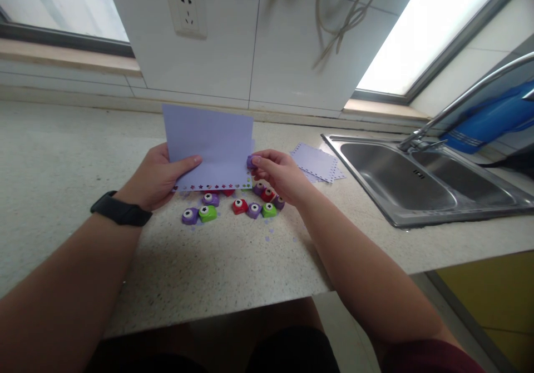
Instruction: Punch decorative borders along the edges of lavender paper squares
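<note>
**Lilac sheet [211,145] in left grip [153,177], purple punch [251,162] in right grip [280,172]**

Left grip: closed on the sheet's left side, thumb flat on the near face, fingers behind. Sheet stands tilted up above the desk [200,284], spanning the gap between the two grips. Row of small shaped holes along its lower edge.

Right grip: closed, punch pinched between thumb and fingers. Punch sits at the sheet's right edge, lower half; cannot tell whether the paper is in its slot.

Below and between the grips: loose cluster of punches on the desk, among them a green punch [207,213] beside a purple one at the left end, a red punch [239,206] near the middle. Paper bits [267,239] lie on the near side of the cluster.

Just right of the right grip: overlapping pile of sheets [316,163], holes along the edges. Farther right: steel sink [387,167]. Black wristband [120,208] behind the left grip.
</note>
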Action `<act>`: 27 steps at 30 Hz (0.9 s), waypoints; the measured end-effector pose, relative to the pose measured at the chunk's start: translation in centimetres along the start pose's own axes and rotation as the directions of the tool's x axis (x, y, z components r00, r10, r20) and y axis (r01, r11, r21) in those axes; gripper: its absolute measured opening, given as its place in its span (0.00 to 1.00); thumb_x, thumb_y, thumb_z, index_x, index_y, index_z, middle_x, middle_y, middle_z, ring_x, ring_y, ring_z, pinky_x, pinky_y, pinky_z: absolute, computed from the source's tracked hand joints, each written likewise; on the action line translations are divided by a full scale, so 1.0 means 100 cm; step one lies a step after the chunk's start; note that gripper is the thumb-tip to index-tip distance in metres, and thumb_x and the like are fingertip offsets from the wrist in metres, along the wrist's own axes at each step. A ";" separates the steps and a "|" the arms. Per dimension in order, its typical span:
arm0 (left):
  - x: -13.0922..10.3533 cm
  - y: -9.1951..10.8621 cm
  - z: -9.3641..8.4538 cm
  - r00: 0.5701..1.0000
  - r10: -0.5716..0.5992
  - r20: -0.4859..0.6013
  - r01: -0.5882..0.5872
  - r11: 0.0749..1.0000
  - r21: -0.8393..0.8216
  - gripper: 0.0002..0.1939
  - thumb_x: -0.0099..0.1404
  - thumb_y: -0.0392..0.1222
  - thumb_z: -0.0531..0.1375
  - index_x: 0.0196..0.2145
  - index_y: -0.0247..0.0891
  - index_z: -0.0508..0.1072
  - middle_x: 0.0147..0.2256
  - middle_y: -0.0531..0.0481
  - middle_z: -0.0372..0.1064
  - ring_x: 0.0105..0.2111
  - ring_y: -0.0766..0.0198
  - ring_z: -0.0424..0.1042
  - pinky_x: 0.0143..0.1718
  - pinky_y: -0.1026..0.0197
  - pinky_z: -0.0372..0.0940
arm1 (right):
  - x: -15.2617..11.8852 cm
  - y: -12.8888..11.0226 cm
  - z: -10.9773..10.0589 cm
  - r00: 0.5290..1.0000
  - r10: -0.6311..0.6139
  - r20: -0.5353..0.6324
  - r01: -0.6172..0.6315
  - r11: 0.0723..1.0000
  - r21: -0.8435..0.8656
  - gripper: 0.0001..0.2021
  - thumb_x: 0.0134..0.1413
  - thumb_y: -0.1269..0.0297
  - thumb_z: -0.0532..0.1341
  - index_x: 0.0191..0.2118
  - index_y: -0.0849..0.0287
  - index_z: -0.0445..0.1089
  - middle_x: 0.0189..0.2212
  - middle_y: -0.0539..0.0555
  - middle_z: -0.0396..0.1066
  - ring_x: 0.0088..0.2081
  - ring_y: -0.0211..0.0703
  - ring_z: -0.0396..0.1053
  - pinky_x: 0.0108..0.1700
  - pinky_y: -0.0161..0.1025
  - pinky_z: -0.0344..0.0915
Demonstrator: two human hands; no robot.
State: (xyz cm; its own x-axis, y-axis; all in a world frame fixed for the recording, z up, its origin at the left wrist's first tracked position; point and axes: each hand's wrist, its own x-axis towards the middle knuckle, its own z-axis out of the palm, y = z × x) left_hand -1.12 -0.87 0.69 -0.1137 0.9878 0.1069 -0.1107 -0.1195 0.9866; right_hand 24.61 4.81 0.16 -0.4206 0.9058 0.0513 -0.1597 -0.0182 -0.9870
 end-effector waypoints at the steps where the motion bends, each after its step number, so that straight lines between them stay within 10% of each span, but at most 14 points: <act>1: 0.000 0.000 0.000 1.000 -0.001 0.001 0.001 1.000 -0.002 0.22 0.57 0.40 0.74 0.50 0.39 0.80 0.47 0.44 0.82 0.44 0.51 0.82 0.49 0.50 0.78 | 0.000 0.000 0.000 1.000 -0.001 0.000 0.001 1.000 0.000 0.15 0.50 0.55 0.75 0.38 0.57 0.77 0.35 0.52 0.75 0.33 0.38 0.69 0.41 0.42 0.70; 27: -0.002 0.002 0.002 1.000 -0.004 0.009 0.003 0.999 0.048 0.22 0.58 0.42 0.73 0.51 0.40 0.79 0.47 0.43 0.82 0.46 0.49 0.81 0.50 0.48 0.77 | -0.002 -0.003 0.004 1.000 0.013 -0.010 -0.013 1.000 0.014 0.15 0.49 0.55 0.75 0.38 0.57 0.76 0.34 0.51 0.75 0.32 0.37 0.69 0.40 0.41 0.69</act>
State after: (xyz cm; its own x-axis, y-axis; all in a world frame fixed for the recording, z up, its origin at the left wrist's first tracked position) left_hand -0.90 -1.05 0.91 -0.1044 0.9891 0.1043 -0.0634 -0.1113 0.9918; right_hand 24.37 4.51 0.49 -0.4139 0.9096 0.0367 -0.1667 -0.0361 -0.9854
